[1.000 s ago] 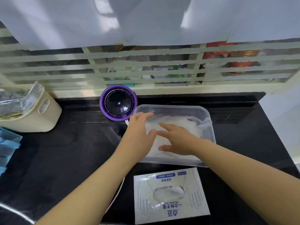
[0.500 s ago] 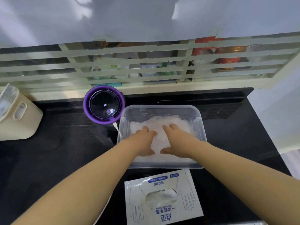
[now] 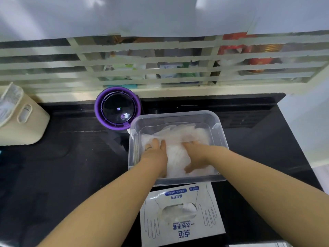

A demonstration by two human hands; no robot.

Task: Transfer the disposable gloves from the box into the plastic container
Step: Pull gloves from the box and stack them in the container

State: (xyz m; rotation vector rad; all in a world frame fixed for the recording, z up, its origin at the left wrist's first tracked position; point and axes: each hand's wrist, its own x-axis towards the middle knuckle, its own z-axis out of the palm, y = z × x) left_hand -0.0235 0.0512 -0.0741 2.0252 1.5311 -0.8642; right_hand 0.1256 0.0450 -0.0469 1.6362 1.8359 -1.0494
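Both hands are inside the plastic container (image 3: pixel 133 139), on the gloves (image 3: pixel 179 132).
- Left hand (image 3: pixel 155 154): fingers straight and together, pressing flat on the heap.
- Right hand (image 3: pixel 196 157): palm down and thumb out. The fingertips go under a fold of film, so I cannot tell whether they pinch it.

Handling (judgement): the gloves are thin film, very light, limp, slippery and springy. Take them as a bunch from the middle of the heap, not by one edge.

Count:
- Container: one.
- Box (image 3: pixel 181 227): one, lying flat at 6 o'clock of the container. A tuft of gloves shows in its opening.
- Gloves: one heap, singles not countable.
- Purple round device (image 3: pixel 117 108): one, at 10 o'clock.
- Cream bin (image 3: pixel 23 125): one, far off at 9 o'clock.
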